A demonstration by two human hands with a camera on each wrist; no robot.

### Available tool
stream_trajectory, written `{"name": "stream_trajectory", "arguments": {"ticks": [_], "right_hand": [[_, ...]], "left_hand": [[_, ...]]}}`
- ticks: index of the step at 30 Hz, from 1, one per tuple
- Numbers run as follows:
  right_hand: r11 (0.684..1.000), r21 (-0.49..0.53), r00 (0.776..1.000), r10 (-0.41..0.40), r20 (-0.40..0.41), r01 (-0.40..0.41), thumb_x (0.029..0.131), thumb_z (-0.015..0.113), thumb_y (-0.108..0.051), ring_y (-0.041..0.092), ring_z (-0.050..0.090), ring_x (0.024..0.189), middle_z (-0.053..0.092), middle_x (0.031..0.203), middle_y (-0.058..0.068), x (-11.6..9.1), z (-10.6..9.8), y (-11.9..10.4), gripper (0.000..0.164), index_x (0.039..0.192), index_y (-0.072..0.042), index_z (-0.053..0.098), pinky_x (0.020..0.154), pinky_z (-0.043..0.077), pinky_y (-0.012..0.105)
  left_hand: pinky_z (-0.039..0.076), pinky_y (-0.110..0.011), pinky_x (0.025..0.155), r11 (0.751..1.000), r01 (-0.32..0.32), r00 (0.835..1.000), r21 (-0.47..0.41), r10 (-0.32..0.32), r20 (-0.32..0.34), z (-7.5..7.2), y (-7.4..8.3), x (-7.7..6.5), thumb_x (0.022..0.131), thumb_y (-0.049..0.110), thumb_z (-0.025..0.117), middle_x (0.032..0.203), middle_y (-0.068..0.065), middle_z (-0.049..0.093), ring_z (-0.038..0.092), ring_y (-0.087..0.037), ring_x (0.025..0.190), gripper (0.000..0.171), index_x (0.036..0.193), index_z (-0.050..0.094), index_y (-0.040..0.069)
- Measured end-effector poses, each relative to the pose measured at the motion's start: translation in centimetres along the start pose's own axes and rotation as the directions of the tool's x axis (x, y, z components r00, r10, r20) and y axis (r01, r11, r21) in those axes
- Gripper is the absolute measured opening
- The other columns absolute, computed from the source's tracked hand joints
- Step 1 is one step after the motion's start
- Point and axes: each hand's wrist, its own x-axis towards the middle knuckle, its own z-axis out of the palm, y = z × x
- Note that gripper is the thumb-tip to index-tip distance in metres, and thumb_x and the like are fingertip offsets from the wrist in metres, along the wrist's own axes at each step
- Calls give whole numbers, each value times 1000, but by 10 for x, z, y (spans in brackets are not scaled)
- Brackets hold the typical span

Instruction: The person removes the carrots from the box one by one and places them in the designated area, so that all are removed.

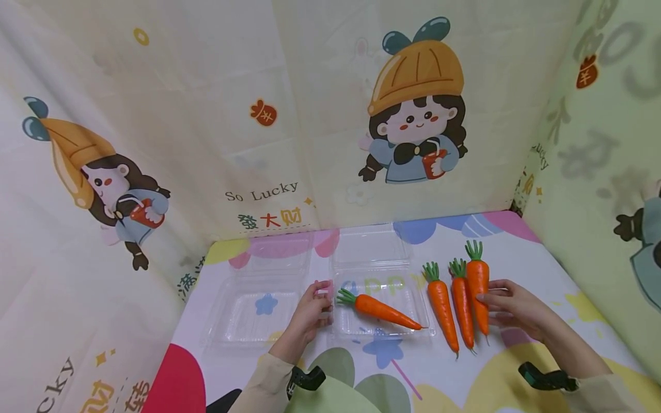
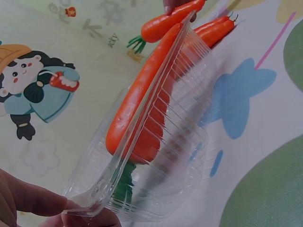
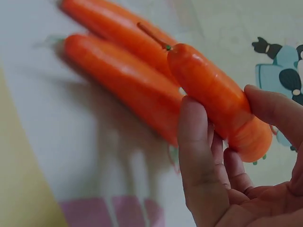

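Observation:
My left hand pinches the left rim of a clear plastic clamshell container; the left wrist view shows the thumb and fingers at its corner. Inside that container lies an orange carrot with a green top, pointing to the right. Out to the right, my right hand holds another carrot between thumb and fingers, green top away from me. Two more carrots, a left one and a middle one, lie side by side between the container and the held carrot.
A second clear clamshell container stands open at the left, its lid folded back. The first container's lid also leans back, near the printed curtain. A patterned cloth covers the table.

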Motion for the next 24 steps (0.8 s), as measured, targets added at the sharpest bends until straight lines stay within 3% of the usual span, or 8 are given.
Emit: {"name": "stream_trajectory", "arguments": {"ticks": [5,8,24], "right_hand": [[998,-65,999,-5,-43,2,104,60,-34,20,69,99,47,135,38,0,-3,8,84,150,15,10,85,63,38],[994,-108,998,-20,-57,14,103,62,-33,20,67,99,41,138,44,0,-4,13,87,151,14,6,83,62,35],[980,-200,997,-30,-71,16,101,64,-23,20,66,94,52,122,33,4,4,20,81,147,17,11,81,62,33]], "left_hand": [[53,-25,61,1000,8,1000,5,-8,-5,0,0,0,96,0,54,108,-8,52,54,-18,80,52,147,46,10],[53,-25,61,1000,11,1000,7,-11,-7,1,0,0,97,0,54,108,-9,52,54,-18,80,51,146,47,10],[54,-25,62,1000,18,1000,13,-18,-20,1,0,1,97,1,55,108,-9,53,54,-19,82,49,145,47,10]]}}
